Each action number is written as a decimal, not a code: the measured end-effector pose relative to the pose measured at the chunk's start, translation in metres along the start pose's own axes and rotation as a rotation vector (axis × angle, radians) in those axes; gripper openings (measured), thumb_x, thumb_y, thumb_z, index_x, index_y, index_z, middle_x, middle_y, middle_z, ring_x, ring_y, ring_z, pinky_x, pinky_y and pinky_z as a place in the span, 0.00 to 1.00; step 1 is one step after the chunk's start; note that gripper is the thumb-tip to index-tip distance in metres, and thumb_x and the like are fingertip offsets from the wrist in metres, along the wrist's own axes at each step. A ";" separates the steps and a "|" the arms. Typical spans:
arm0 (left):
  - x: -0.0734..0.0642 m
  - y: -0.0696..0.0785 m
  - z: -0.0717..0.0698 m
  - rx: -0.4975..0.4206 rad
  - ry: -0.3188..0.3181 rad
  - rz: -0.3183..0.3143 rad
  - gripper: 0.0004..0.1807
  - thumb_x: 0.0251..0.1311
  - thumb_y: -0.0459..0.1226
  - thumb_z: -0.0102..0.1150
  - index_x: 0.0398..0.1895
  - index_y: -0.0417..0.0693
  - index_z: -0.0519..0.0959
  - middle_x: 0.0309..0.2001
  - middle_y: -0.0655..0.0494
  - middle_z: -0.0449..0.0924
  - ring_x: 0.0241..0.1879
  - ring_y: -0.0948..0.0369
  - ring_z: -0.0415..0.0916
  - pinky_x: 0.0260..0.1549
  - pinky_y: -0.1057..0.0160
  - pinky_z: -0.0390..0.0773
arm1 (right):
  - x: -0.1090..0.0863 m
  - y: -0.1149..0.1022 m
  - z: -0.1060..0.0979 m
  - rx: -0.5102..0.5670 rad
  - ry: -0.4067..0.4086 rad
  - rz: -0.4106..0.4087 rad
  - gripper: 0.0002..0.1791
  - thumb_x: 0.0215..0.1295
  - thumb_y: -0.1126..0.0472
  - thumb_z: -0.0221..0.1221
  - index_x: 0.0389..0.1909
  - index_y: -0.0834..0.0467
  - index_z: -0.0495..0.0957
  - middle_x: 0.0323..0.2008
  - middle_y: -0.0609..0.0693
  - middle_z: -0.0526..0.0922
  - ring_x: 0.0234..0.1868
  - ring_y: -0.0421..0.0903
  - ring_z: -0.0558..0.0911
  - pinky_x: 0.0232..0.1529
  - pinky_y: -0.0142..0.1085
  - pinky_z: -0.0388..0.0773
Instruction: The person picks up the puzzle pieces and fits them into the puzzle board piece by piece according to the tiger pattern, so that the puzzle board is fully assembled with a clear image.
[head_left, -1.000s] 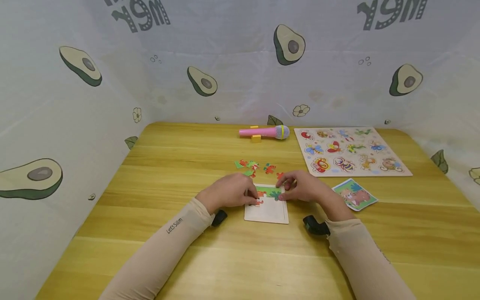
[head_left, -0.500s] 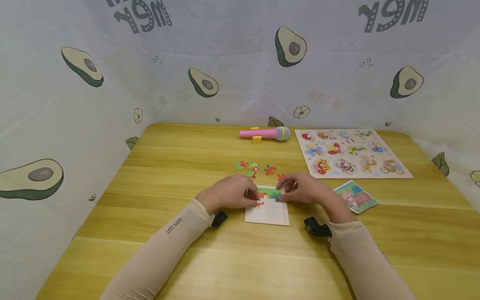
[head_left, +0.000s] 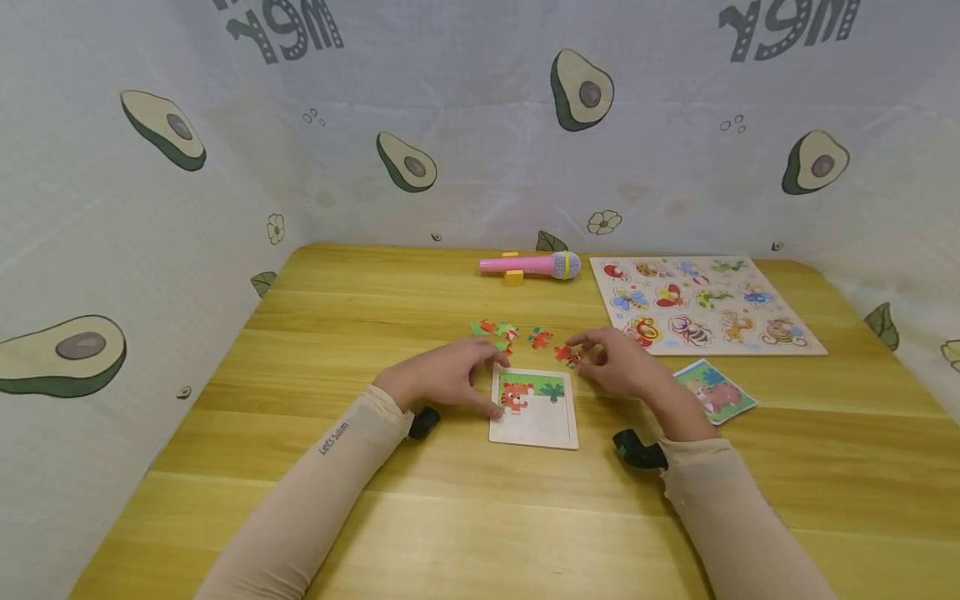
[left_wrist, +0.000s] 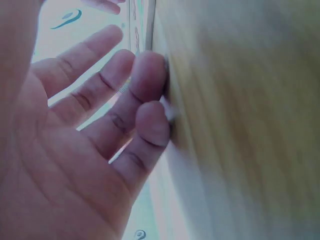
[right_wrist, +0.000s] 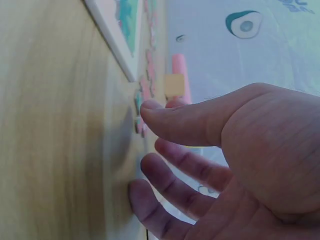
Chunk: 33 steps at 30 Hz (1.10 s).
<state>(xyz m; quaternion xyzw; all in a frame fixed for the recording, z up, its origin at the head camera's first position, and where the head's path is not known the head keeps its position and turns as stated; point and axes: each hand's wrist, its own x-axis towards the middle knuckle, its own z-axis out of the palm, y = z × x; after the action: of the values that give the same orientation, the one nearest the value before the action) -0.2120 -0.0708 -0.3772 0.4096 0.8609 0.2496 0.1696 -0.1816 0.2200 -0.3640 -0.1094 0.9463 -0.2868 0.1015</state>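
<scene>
A small square puzzle board (head_left: 534,429) lies on the table in the head view. Joined pieces in its upper part show a red tiger face (head_left: 514,397) and a green plant (head_left: 552,392). My left hand (head_left: 450,377) is at the board's left edge, thumb and index finger spread; the left wrist view shows its fingers (left_wrist: 115,120) low by the tabletop. Beyond the board's upper right corner, my right hand (head_left: 626,367) reaches to a red puzzle piece (head_left: 567,356), fingertips right beside it. Its thumb (right_wrist: 180,120) and fingers stand apart in the right wrist view.
Several loose puzzle pieces (head_left: 538,337) lie just behind the board. A tiger-and-plant style picture card (head_left: 716,393) is beside the right wrist. Farther back are a pink toy microphone (head_left: 525,265) on yellow blocks (head_left: 513,277) and a large insect puzzle board (head_left: 750,343).
My left hand has let go of the tiger piece and drawn back to the board's left edge. My right hand has left the plant piece and moved up and right to the loose red piece.
</scene>
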 end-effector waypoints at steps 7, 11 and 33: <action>-0.002 -0.005 0.000 -0.072 -0.021 -0.028 0.45 0.45 0.55 0.80 0.67 0.53 0.72 0.49 0.59 0.70 0.38 0.62 0.70 0.40 0.64 0.73 | 0.003 0.004 0.004 -0.050 -0.008 0.008 0.24 0.70 0.62 0.63 0.63 0.67 0.75 0.53 0.65 0.75 0.38 0.52 0.72 0.36 0.41 0.71; -0.001 -0.005 0.000 -0.095 -0.032 -0.039 0.46 0.44 0.54 0.81 0.67 0.52 0.72 0.46 0.58 0.69 0.38 0.62 0.68 0.39 0.64 0.72 | 0.003 0.004 0.006 -0.072 0.012 0.012 0.24 0.70 0.60 0.63 0.62 0.69 0.75 0.52 0.64 0.76 0.38 0.51 0.72 0.36 0.40 0.70; -0.001 -0.008 0.001 -0.073 -0.056 -0.034 0.45 0.45 0.53 0.81 0.67 0.52 0.73 0.49 0.59 0.68 0.37 0.62 0.65 0.38 0.65 0.69 | 0.004 0.000 0.009 -0.013 0.060 0.076 0.14 0.68 0.60 0.65 0.50 0.63 0.82 0.45 0.58 0.82 0.43 0.53 0.78 0.47 0.48 0.75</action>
<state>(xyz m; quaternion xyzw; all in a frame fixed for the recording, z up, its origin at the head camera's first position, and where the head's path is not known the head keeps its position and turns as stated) -0.2154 -0.0759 -0.3824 0.3951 0.8530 0.2663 0.2128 -0.1831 0.2141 -0.3719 -0.0652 0.9543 -0.2797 0.0832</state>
